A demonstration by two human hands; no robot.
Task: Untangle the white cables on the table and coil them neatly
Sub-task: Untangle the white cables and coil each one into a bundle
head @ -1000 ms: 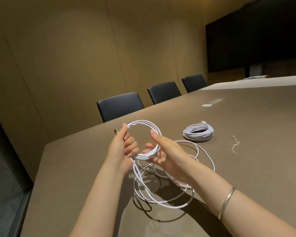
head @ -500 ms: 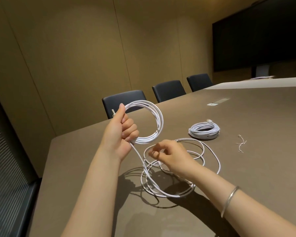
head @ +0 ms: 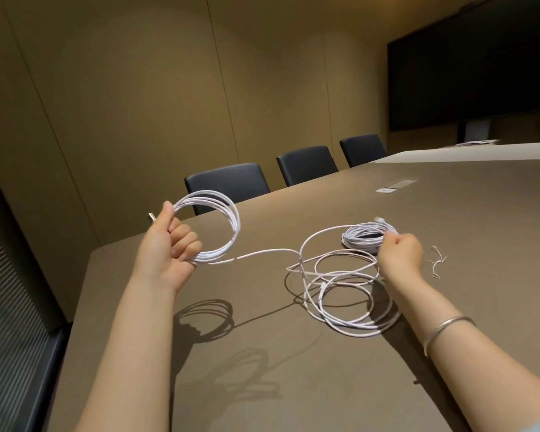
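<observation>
Left of centre, the left hand (head: 169,247) is raised off the table, fingers curled round a part-wound coil (head: 214,227) of white cable with several turns in it and a plug end poking out past the thumb. One strand (head: 262,252) runs from that coil across to the right, where the right hand (head: 399,251) has its fingers closed, apparently pinching the cable, though the grip point itself is hidden. Below that hand, loose loops (head: 346,294) lie crossed on the table (head: 262,385), so by my read this cable is roughly half wound. Just behind the right hand sits a finished coil (head: 363,236), one cable done. To the right lie small twist ties (head: 437,261). The surface is matte brown with an inset socket plate (head: 395,185); three dark chairs (head: 228,185) line the far edge, tan wall panels behind, a big dark screen (head: 474,73) upper right.
</observation>
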